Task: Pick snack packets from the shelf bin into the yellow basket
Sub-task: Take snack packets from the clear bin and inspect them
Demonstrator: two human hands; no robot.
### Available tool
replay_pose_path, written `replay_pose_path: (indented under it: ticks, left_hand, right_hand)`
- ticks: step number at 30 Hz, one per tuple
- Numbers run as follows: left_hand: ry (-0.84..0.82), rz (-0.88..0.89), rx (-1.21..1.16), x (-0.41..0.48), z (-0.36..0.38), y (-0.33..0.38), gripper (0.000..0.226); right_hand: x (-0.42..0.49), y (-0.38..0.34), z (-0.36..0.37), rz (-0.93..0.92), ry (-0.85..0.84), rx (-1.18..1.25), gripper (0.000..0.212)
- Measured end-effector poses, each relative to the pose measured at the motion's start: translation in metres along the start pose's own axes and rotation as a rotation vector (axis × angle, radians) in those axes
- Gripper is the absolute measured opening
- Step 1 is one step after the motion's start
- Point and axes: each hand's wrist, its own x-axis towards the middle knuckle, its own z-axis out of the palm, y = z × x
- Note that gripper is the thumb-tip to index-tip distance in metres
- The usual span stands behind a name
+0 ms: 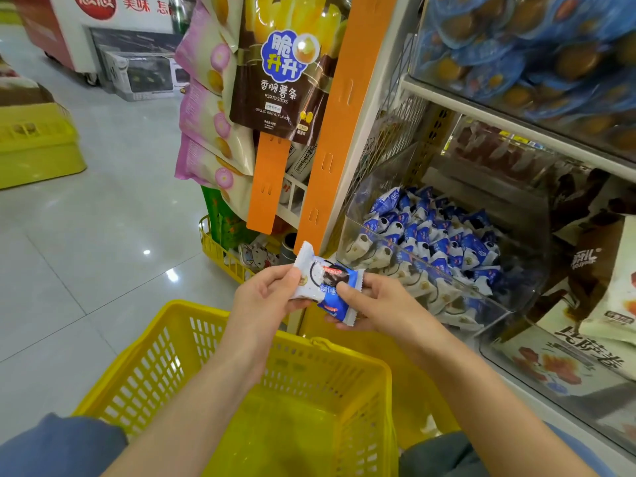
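- Two hands share one packet [327, 287]: my left hand [266, 294] pinches its white end, my right hand [370, 304] cups the blue end, thumb on top.
- I hold it above the basket [192, 342], probably to drop it in.
- Bin [430, 242] beside it looks well stocked.

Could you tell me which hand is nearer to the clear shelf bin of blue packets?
Right. The right hand sits just beside the shelf bin; the left hand is farther off, across the held snack packet.
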Motion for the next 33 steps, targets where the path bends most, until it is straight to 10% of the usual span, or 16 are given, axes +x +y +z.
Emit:
replay_pose_path:
  ticks: [13, 20, 24, 29, 33]
  left_hand:
    - [-0.058, 0.31, 0.578, -0.006, 0.0, -0.004, 0.014]
    - [-0.146, 0.111, 0.327, -0.004, 0.003, 0.0, 0.015]
    - [0.091, 0.218, 0.483, -0.001, 0.0, -0.004, 0.01]
    - [-0.099, -0.294, 0.242, 0.0, -0.001, 0.006, 0.057]
    - [-0.088, -0.26, 0.045, -0.002, -0.004, 0.006, 0.033]
  right_hand:
    - [0.007, 0.012, 0.012, -0.521, 0.189, -0.423, 0.02]
    - [0.004, 0.014, 0.012, -0.721, 0.366, -0.744, 0.008]
    - [0.004, 0.01, 0.01, -0.704, 0.444, -0.567, 0.008]
    - [0.004, 0.01, 0.006, -0.807, 0.318, -0.511, 0.003]
    - [0.001, 0.016, 0.008, -0.881, 0.136, -0.716, 0.005]
